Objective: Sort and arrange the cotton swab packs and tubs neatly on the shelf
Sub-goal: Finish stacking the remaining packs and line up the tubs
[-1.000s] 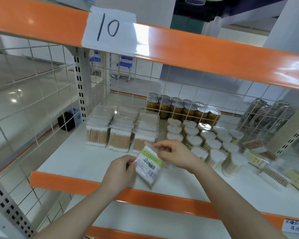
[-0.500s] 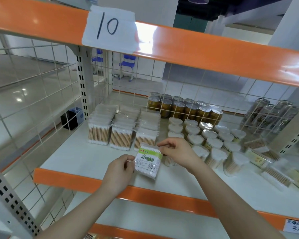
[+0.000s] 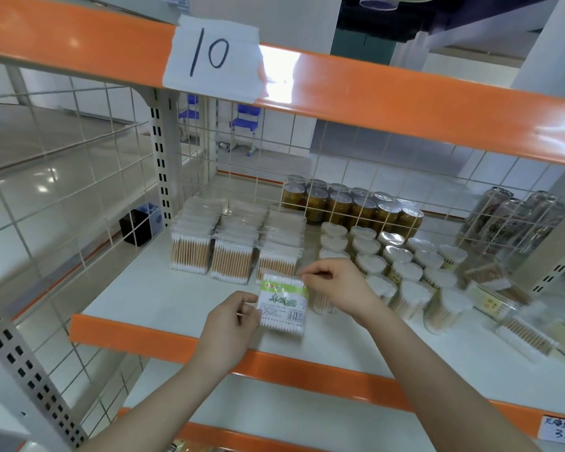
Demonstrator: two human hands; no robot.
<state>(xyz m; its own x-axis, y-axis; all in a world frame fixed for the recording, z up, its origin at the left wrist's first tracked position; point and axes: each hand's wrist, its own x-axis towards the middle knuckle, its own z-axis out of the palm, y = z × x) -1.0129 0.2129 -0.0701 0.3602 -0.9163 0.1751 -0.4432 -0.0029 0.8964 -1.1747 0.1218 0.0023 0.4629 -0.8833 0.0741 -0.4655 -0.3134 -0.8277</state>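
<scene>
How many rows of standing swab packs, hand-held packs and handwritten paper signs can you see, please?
Rows of standing swab packs: 3
Green-labelled pack, pinched by left hand and right hand: 1
Handwritten paper signs: 2
Total: 6

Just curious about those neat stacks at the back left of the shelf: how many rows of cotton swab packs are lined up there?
3 rows of packs, side by side: left row, middle row, right row. The pack held in the hands partly hides the right row's front.

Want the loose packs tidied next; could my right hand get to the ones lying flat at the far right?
Probably not yet: the right hand pinches the green-labelled swab pack; otherwise nothing blocks the loose packs.
</scene>
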